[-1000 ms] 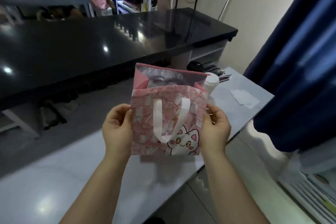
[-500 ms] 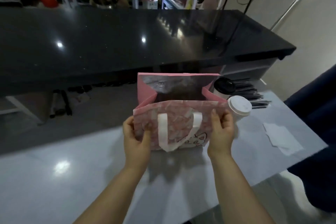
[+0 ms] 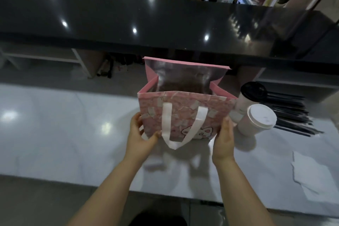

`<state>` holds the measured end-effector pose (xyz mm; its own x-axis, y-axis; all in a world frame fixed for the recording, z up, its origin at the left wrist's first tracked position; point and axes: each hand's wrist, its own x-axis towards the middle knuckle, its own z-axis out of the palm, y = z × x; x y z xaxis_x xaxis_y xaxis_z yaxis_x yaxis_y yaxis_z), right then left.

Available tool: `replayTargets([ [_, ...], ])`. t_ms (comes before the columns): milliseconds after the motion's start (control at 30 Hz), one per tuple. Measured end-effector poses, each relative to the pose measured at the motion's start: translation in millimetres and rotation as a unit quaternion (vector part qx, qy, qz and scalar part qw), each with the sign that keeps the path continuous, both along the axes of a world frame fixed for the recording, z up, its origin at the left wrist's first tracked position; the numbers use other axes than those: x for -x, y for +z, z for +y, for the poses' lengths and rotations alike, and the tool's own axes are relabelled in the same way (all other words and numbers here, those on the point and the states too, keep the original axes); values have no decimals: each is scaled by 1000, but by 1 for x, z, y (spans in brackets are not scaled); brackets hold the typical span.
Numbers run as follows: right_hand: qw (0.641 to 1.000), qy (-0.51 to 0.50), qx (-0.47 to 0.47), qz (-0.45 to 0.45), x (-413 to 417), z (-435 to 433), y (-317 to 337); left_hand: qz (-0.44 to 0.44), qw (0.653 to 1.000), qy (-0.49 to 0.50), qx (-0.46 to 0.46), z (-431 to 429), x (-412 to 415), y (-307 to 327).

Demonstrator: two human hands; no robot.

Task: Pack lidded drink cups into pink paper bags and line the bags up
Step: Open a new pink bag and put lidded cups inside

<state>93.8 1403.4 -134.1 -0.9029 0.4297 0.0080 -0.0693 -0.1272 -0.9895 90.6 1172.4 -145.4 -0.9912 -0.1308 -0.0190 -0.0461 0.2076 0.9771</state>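
The white, glossy stone-pattern tabletop (image 3: 55, 134) carries all task items. The left hand (image 3: 141, 134) grasps the lower left corner of the pink paper bag with a cartoon cat print (image 3: 185, 113): the thumb lies on the front panel and the fingers wrap round the left side panel. The pink paper bag stands upright near the middle of the tabletop, mouth open, silver lining visible inside. Its white flat ribbon handle (image 3: 183, 128) hangs down over the front panel.

The right hand (image 3: 222, 137) grasps the lower right edge of the pink paper bag. The thumb points up along the front corner; the fingers pass behind the side panel and are hidden.

Just beside the bag on the right stand two lidded cups, both outside the bag. The white paper cup with a black lid (image 3: 254, 91) is the farther one; the white paper cup with a white lid (image 3: 261, 118) is the nearer one. The two cups are close together; contact cannot be determined.

A bundle of black straws (image 3: 293, 113) lies behind the cups. A flat white paper sheet (image 3: 311, 174) lies near the right end of the tabletop. A black glossy counter (image 3: 165, 22) runs across the background.
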Motion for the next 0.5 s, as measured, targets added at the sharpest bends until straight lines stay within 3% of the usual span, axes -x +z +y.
replayTargets([
  [233, 996, 10, -93, -12, -12, 17, 6, 61, 985, -22, 160, -17, 3, 19],
  [500, 965, -28, -231, -118, -67, 0, -7, 14, 989, 20, 148, -24, -47, -18],
])
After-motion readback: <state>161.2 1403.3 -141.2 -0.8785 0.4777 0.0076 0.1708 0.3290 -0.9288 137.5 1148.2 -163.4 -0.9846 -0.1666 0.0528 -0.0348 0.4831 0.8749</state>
